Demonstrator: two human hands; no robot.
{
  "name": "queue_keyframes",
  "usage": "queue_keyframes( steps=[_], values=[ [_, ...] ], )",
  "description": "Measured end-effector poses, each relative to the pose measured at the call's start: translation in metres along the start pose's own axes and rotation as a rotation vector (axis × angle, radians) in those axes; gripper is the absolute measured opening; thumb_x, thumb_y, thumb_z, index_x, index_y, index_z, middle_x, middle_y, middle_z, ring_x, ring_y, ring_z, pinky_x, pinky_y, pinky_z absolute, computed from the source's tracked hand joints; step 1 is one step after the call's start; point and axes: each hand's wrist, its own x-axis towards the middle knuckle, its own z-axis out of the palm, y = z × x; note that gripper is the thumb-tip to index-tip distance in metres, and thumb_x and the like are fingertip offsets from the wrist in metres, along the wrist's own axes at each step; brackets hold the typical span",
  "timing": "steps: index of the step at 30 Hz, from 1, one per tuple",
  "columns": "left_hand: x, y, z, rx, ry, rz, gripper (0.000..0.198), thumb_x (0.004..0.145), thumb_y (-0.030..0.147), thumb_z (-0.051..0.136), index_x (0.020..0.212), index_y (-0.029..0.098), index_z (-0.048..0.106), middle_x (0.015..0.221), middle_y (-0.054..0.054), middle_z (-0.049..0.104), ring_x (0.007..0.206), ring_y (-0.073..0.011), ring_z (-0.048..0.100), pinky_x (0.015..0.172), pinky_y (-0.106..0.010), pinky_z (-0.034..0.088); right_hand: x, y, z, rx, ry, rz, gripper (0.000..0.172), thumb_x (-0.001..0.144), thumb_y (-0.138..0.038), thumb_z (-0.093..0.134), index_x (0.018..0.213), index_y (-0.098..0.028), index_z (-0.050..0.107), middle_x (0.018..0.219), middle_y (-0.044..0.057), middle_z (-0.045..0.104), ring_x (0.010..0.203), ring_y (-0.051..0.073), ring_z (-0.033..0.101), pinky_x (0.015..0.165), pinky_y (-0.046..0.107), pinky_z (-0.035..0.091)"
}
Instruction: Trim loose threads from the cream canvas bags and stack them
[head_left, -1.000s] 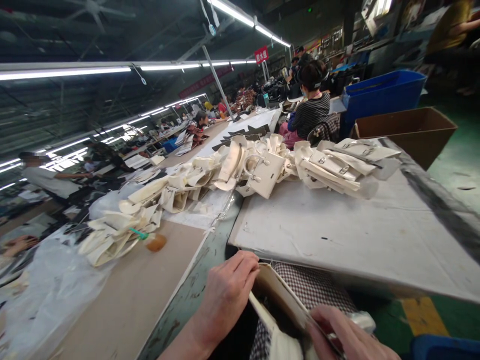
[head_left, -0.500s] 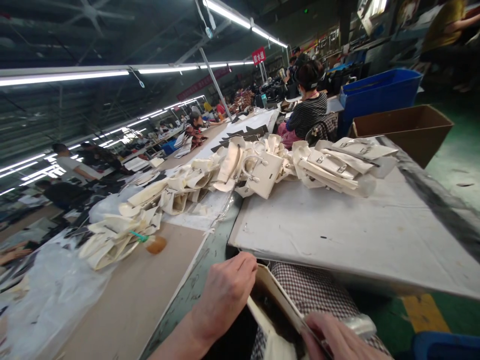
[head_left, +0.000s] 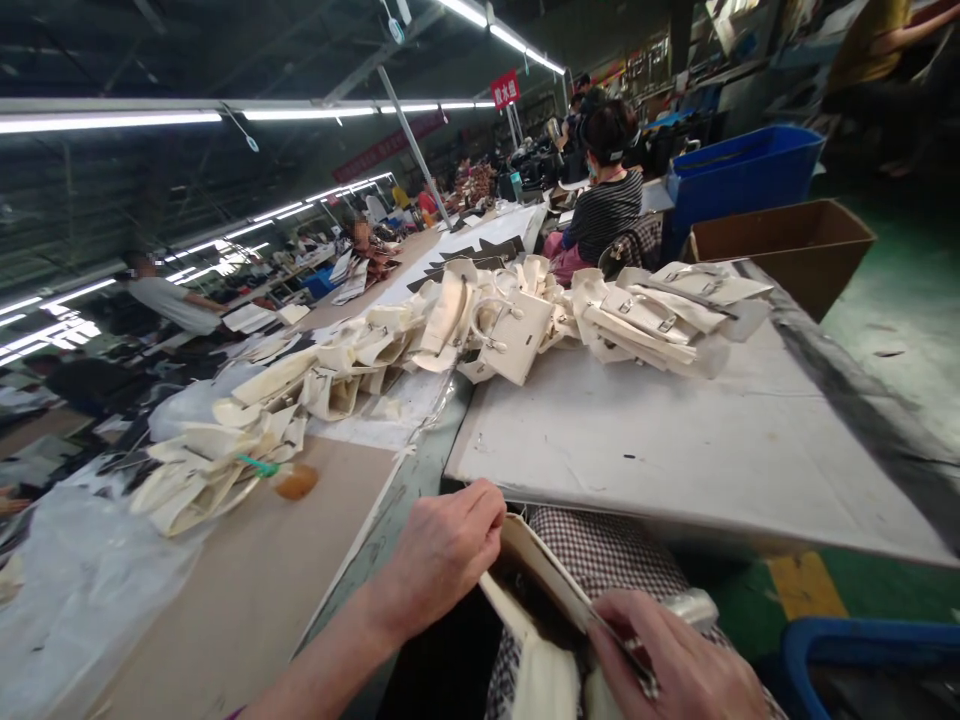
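Observation:
My left hand [head_left: 439,550] is closed on the rim of a cream handbag [head_left: 541,600] that rests in my lap below the table edge. The bag's mouth gapes open with a dark lining inside. My right hand [head_left: 675,665] is closed on a thin metal tool [head_left: 622,645] pressed against the bag's near rim. Checked fabric [head_left: 600,545] lies under the bag.
A grey-white work table [head_left: 675,450] stretches ahead, with a long heap of cream handbags [head_left: 510,325] across its far side. A brown board [head_left: 247,590] lies at left. A cardboard box [head_left: 787,245], blue bins [head_left: 742,175] and a seated person in stripes [head_left: 604,205] are beyond.
The view has shifted slightly down and to the right. Both hands stay on the bag, with the right hand showing more fully at the rim.

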Motion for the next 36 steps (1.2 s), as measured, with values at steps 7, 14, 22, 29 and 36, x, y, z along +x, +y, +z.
queue_keyframes(
  steps=[7, 14, 22, 29, 36],
  values=[
    [0.009, 0.003, 0.001, -0.235, 0.047, 0.213, 0.008, 0.092, 0.016, 0.052, 0.093, 0.019, 0.059, 0.105, -0.004, 0.063, 0.097, -0.0151, 0.058, 0.088, -0.028, 0.048, 0.0, -0.005, -0.002, 0.01, -0.017, 0.081, 0.029, 0.096, -0.028, 0.039, 0.079, -0.024, 0.062, 0.062, -0.005, 0.066, 0.049, 0.009, 0.066, 0.043, 0.015, 0.045],
    [0.015, -0.003, 0.006, -0.086, 0.087, 0.365, 0.017, 0.093, 0.012, 0.046, 0.089, 0.018, 0.062, 0.106, -0.005, 0.065, 0.093, -0.0156, 0.061, 0.08, -0.027, 0.05, 0.0, -0.008, -0.004, 0.03, -0.035, 0.117, 0.028, 0.096, -0.03, 0.04, 0.08, -0.024, 0.062, 0.064, -0.004, 0.066, 0.052, 0.01, 0.066, 0.047, 0.017, 0.046],
    [0.023, 0.0, -0.012, 0.075, -0.005, 0.516, 0.022, 0.097, 0.013, 0.041, 0.089, 0.013, 0.062, 0.094, -0.006, 0.066, 0.083, -0.0144, 0.062, 0.072, -0.024, 0.052, 0.001, -0.008, -0.003, 0.044, -0.044, 0.127, 0.03, 0.097, -0.03, 0.037, 0.079, -0.024, 0.06, 0.065, -0.004, 0.066, 0.054, 0.01, 0.067, 0.049, 0.017, 0.046],
    [0.03, 0.003, -0.013, 0.119, -0.053, 0.554, 0.026, 0.096, 0.009, 0.039, 0.078, 0.012, 0.058, 0.078, -0.004, 0.06, 0.069, -0.0128, 0.055, 0.061, -0.022, 0.047, 0.0, -0.007, -0.001, 0.031, -0.033, 0.117, 0.031, 0.097, -0.031, 0.038, 0.078, -0.024, 0.061, 0.063, -0.003, 0.066, 0.052, 0.01, 0.066, 0.046, 0.017, 0.045],
    [0.031, 0.0, -0.002, 0.161, 0.003, 0.578, 0.023, 0.093, 0.008, 0.039, 0.078, 0.013, 0.055, 0.081, -0.005, 0.06, 0.072, -0.0139, 0.056, 0.062, -0.023, 0.048, -0.001, -0.005, 0.002, 0.032, -0.027, 0.148, 0.028, 0.094, -0.028, 0.038, 0.078, -0.025, 0.061, 0.063, -0.004, 0.066, 0.052, 0.011, 0.066, 0.046, 0.017, 0.047]
  ],
)
